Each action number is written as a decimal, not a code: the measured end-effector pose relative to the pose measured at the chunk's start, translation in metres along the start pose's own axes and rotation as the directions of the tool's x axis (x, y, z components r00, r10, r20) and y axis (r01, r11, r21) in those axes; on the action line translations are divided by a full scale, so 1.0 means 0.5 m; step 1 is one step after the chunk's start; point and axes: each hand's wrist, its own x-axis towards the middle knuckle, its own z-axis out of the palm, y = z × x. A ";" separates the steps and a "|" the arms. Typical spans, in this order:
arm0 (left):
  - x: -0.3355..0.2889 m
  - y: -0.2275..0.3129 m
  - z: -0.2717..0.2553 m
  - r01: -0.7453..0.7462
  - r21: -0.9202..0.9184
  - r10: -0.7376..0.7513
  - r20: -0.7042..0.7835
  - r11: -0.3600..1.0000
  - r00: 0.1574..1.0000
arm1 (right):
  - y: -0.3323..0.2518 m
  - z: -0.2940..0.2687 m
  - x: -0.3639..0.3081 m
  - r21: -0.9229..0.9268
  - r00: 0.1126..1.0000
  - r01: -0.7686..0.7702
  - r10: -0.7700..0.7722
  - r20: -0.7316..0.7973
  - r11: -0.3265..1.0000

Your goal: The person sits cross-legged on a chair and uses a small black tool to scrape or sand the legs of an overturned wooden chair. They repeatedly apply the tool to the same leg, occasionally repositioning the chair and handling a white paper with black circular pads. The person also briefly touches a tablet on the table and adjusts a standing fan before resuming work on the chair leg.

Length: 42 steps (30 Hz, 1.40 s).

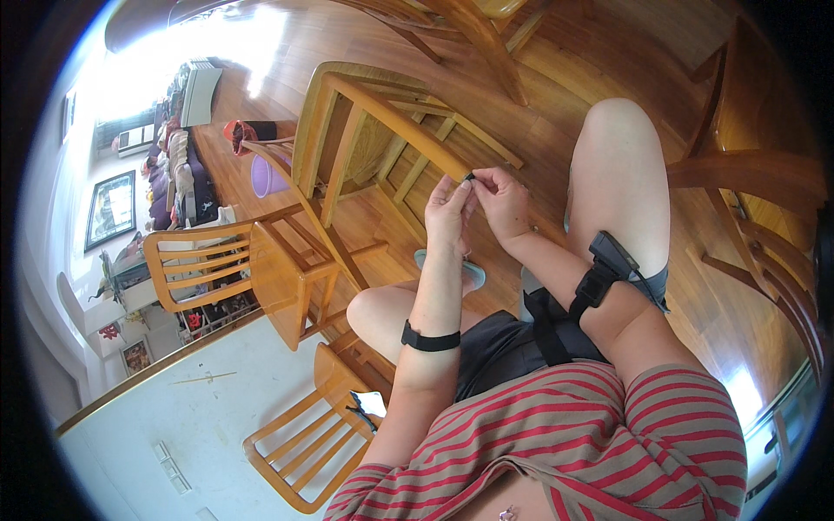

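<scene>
A wooden chair (313, 122) lies tipped over in front of me, one of its legs (408, 130) pointing toward my body. At that leg's end is a small black piece (470, 177), mostly covered by fingers, so its exact kind does not show. My left hand (446, 208) is closed, thumb and fingers pinching the black piece at the leg's tip. From the other side my right hand (503, 201) pinches the same piece, its fingertips meeting the left thumb. Both hands touch or nearly touch the leg end.
Upright wooden chairs stand at the left (278, 273) and lower left (304, 434), beside a white wall (165, 417). More wooden furniture (747, 174) is close on the right. A purple bucket (268, 176) sits beyond the tipped chair. My bare knees flank the work.
</scene>
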 end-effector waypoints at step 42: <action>0.003 0.073 -0.047 -0.486 0.831 0.241 0.431 0.269 0.870 | 0.037 0.010 0.009 0.008 0.987 -0.112 0.110 0.117 0.994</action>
